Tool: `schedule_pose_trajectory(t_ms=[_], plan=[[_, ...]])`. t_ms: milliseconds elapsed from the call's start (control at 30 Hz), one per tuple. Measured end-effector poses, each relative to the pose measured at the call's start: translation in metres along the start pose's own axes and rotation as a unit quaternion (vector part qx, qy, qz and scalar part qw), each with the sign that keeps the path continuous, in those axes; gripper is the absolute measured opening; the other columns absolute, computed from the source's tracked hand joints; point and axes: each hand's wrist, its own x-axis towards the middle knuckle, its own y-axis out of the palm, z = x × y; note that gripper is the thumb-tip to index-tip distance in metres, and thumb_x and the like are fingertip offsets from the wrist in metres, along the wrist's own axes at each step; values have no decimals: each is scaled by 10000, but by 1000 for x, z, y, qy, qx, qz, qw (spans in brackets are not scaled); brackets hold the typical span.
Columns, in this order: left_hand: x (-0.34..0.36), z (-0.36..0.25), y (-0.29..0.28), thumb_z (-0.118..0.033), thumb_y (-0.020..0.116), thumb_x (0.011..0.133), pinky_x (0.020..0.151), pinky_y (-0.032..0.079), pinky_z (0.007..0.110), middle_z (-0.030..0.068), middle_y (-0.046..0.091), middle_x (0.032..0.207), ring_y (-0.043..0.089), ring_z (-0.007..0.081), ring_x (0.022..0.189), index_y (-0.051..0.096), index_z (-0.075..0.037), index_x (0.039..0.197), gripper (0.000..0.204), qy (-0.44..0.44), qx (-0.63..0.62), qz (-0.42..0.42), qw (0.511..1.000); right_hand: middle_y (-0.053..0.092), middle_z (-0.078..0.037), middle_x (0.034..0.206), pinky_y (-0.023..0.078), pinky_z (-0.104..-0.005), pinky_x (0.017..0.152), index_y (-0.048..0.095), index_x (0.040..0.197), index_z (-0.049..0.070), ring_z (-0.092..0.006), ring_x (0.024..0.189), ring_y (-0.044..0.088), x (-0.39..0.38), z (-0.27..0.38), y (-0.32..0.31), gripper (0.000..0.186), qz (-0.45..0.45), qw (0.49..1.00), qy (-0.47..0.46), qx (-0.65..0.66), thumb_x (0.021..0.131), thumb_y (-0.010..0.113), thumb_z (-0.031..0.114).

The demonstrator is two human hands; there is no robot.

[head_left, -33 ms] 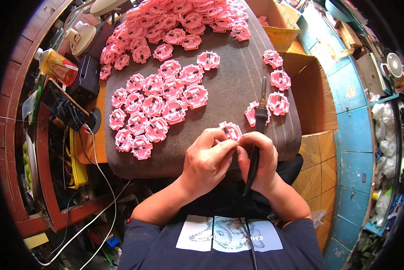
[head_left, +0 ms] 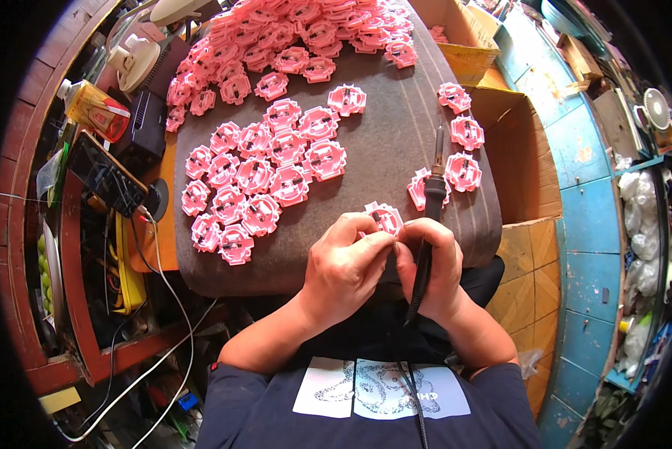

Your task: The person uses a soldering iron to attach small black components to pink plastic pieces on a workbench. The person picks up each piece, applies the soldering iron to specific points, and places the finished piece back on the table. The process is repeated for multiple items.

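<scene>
Holding one small pink plastic part [head_left: 383, 218] up between both hands, the person sat at the near edge of a grey padded work board [head_left: 396, 142]. The left hand [head_left: 343, 269] was closed on the part, thumb and fingertips pinching it from the left; the right hand [head_left: 429, 266] pressed against it from the right, its fingers also wrapped round the black handle of a soldering iron [head_left: 431, 224], whose tip pointed away over the board.

Judged from how the pieces lay, the work looked well under way but far from finished. A flat cluster of pink parts [head_left: 265, 176] lay spread left of centre on the board, each with a dark strip across its face. A much bigger heap [head_left: 291, 37] was piled along the far edge. Four more pieces [head_left: 459, 138] sat apart on the right, near the iron's tip. Which group was done and which was waiting could not be told from this view; the small group on the right may have been the finished ones, which would leave most still to do.

As for containers, an open cardboard box [head_left: 463, 30] stood at the far right corner with at least one pink piece showing near its rim. A second, deeper cardboard box [head_left: 519, 150] stood open just beside the board's right edge, and its visible inside showed only bare brown walls. On the left bench a bottle of yellow liquid [head_left: 93, 108] lay on its side.
</scene>
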Motion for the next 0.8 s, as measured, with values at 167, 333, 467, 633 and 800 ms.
schedule_pose_trajectory(t_ms=[167, 333, 467, 633, 800], plan=[[5, 0, 1, 25, 789, 866, 757, 583, 399, 139, 677, 1013, 708, 320, 885, 757, -35, 1074, 219, -16, -5, -4, 1000, 704, -152, 1020, 564, -356, 680, 568, 1269, 18, -252, 766, 685, -1, 4, -3, 476, -20, 995, -65, -67, 832, 737, -67], [7, -4, 0, 15, 787, 880, 733, 582, 382, 147, 689, 1021, 719, 312, 864, 760, -21, 1052, 178, -38, 6, -6, 999, 736, -202, 1211, 586, -428, 723, 611, 1264, 58, -344, 889, 745, -5, 4, -5, 463, 9, 973, -174, -152, 827, 761, 41], [9, -5, -1, -10, 769, 887, 739, 591, 410, 148, 683, 1003, 719, 335, 870, 740, -26, 1041, 158, -53, -4, -2, 999, 743, -191, 1195, 561, -414, 702, 595, 1296, 73, -346, 876, 738, -5, 1, -3, 494, -2, 972, -155, -176, 832, 760, 39], [15, -4, -8, -14, 766, 893, 744, 591, 416, 149, 695, 989, 721, 338, 873, 736, -29, 1054, 164, -66, -19, 34, 997, 744, -193, 1179, 571, -436, 720, 596, 1299, 75, -355, 876, 735, -2, -4, -2, 519, -7, 977, -142, -158, 812, 768, 18], [15, 0, -8, -40, 757, 912, 796, 606, 449, 170, 717, 1016, 728, 381, 930, 722, -34, 1077, 168, -69, -24, 41, 997, 741, -204, 1199, 579, -453, 744, 607, 1287, 68, -372, 896, 738, -1, -5, -1, 518, 0, 981, -131, -141, 798, 767, 15]])
